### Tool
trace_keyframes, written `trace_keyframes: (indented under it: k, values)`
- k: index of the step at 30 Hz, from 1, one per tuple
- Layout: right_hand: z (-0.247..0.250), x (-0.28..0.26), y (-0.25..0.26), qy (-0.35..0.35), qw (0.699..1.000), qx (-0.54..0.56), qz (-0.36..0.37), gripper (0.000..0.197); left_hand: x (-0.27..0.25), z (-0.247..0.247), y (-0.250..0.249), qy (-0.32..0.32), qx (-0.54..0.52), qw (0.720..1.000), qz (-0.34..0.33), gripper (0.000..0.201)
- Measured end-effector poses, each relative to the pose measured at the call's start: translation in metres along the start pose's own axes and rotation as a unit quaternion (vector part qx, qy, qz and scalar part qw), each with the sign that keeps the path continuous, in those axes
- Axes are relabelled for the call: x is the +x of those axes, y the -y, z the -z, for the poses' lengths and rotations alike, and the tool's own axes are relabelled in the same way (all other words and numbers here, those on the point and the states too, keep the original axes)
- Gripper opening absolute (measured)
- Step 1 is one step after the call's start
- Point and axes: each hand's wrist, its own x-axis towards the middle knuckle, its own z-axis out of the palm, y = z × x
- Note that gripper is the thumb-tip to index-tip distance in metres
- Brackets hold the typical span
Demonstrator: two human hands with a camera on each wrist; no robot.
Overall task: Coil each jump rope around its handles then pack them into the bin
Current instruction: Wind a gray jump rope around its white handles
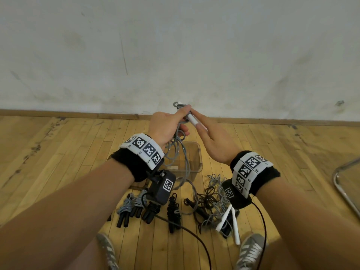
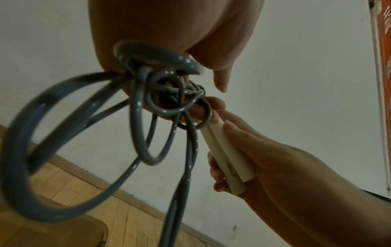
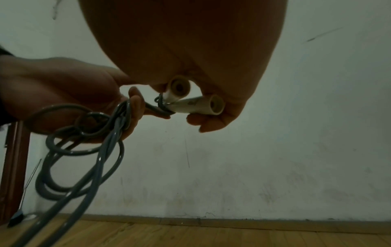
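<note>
Both hands are raised in front of the wall. My right hand [image 1: 202,129] grips two white handles [image 1: 191,119] side by side, their hollow ends [image 3: 194,103] facing the right wrist camera. Close to the handles' tops, my left hand [image 1: 180,118] pinches the grey rope [image 1: 178,151]. Several loose loops of that grey rope [image 2: 148,100] bunch under the left palm, and the rest trails down to the floor. A clear plastic bin [image 1: 196,164] sits on the floor below my hands, partly hidden by the left wrist.
Coiled ropes with black handles [image 1: 126,209] lie in a row near my feet. A tangle of black and grey ropes [image 1: 212,193] with another pair of white handles [image 1: 229,219] lies to the right. A metal chair leg [image 1: 342,184] stands at far right. The wall is close ahead.
</note>
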Motion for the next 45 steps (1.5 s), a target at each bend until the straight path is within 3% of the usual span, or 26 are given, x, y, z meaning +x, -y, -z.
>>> trace_keyframes:
  k: [3,8,11,13,15,17,22,25,29,34,37,45]
  values:
    - [0.007,-0.003,0.01,-0.012,0.999,0.031,-0.004,0.053,0.0,0.0,0.0,-0.028,0.019,0.999,-0.007,0.048]
    - [0.005,-0.006,0.019,-0.047,0.983,0.15,-0.09,0.069,0.002,0.002,0.002,-0.045,0.035,0.998,-0.02,0.043]
    - [0.005,-0.004,0.02,-0.025,0.949,0.28,-0.143,0.074,0.002,0.002,0.001,-0.027,0.024,0.999,-0.032,0.043]
    - [0.007,-0.003,0.021,0.009,0.917,0.36,-0.173,0.069,0.004,0.003,0.002,-0.009,0.017,0.999,-0.033,0.05]
    - [0.009,-0.004,0.02,0.035,0.91,0.376,-0.173,0.059,0.004,0.003,0.003,0.019,0.018,0.999,-0.034,0.054]
    - [0.012,-0.004,0.02,0.042,0.921,0.355,-0.154,0.051,0.004,0.004,0.002,0.039,0.022,0.998,-0.032,0.052]
    - [0.015,0.001,0.009,0.012,0.963,0.245,-0.115,0.051,0.002,0.007,0.0,0.068,0.06,0.996,-0.027,0.017]
    - [0.016,0.002,0.004,0.005,0.979,0.178,-0.097,0.05,0.001,0.007,0.0,0.063,0.095,0.993,-0.016,0.006]
    - [0.017,0.004,-0.004,-0.024,0.993,0.08,-0.082,0.049,0.004,0.008,0.0,0.079,0.098,0.992,0.002,0.02]
    - [0.011,0.004,-0.007,-0.037,0.996,-0.019,-0.082,0.055,0.001,0.004,-0.002,0.053,0.032,0.998,0.005,0.016]
    - [0.007,0.001,-0.001,-0.046,0.993,-0.078,-0.074,0.056,0.002,0.001,0.001,0.039,0.022,0.999,0.001,0.033]
    - [-0.007,-0.005,0.007,-0.042,0.998,-0.046,-0.027,0.049,0.007,0.006,0.008,-0.023,-0.028,0.999,0.016,0.052]
